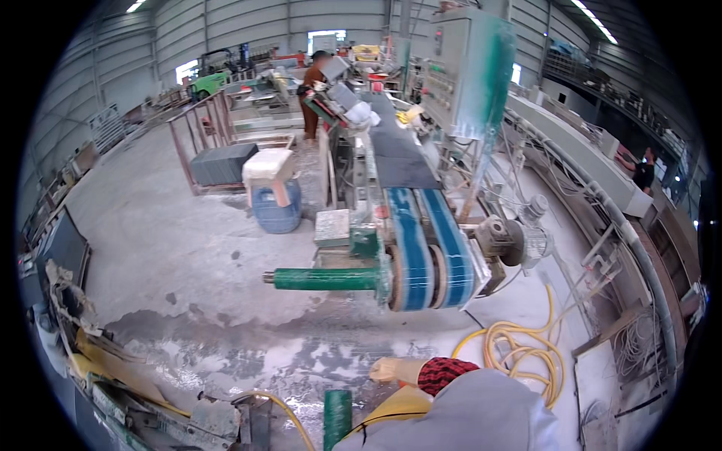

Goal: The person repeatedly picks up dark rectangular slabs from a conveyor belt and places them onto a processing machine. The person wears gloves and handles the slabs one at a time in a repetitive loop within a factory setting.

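My right hand (385,370), in a pale cream glove, reaches leftward from the lower edge, with a red-and-black cuff and a grey sleeve (489,410) behind it. Its fingers are small and blurred, so I cannot make out whether they hold anything. Under that arm shows a yellow apron-like sheet (392,406) with a dark cord. My left hand is out of view. Ahead of me, a conveyor with two blue belts (412,248) carries dark flat slabs (398,154). A green roller (325,279) sticks out to the left of its near end.
A motor (526,242) juts from the conveyor's right side. A coiled yellow hose (519,349) lies on the floor. A blue drum (277,207) and stacked slabs (223,164) stand at left. Near me rises a green post (338,417). One person (310,98) stands farther back, another (644,170) at right.
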